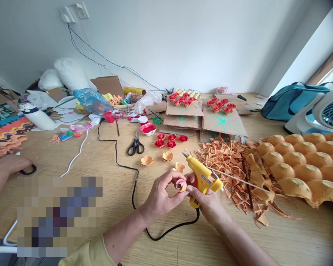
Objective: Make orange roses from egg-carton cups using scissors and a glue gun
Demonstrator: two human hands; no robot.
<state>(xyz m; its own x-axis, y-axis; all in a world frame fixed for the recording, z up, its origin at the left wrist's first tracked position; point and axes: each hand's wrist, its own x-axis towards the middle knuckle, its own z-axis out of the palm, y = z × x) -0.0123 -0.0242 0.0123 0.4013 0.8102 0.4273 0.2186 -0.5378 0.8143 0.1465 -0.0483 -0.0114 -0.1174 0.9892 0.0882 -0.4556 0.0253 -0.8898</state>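
Note:
My left hand (162, 194) pinches a small orange paper flower (182, 184) cut from egg carton. My right hand (208, 201) also touches that flower with its thumb while it grips a yellow glue gun (202, 178), nozzle pointing up and away. A glue stick juts from the gun's back toward the right. The gun's black cord (133, 188) loops across the table. Three unpainted orange flowers (147, 160) lie just beyond my hands, and several red painted ones (170, 140) lie farther back.
An orange egg tray (299, 166) and a heap of cut scraps (230, 162) fill the right side. Black scissors (135, 146), a bowl of red paint (148, 129) and cardboard sheets (224, 120) bearing red flowers sit behind. Another person's arm (5, 170) rests at left.

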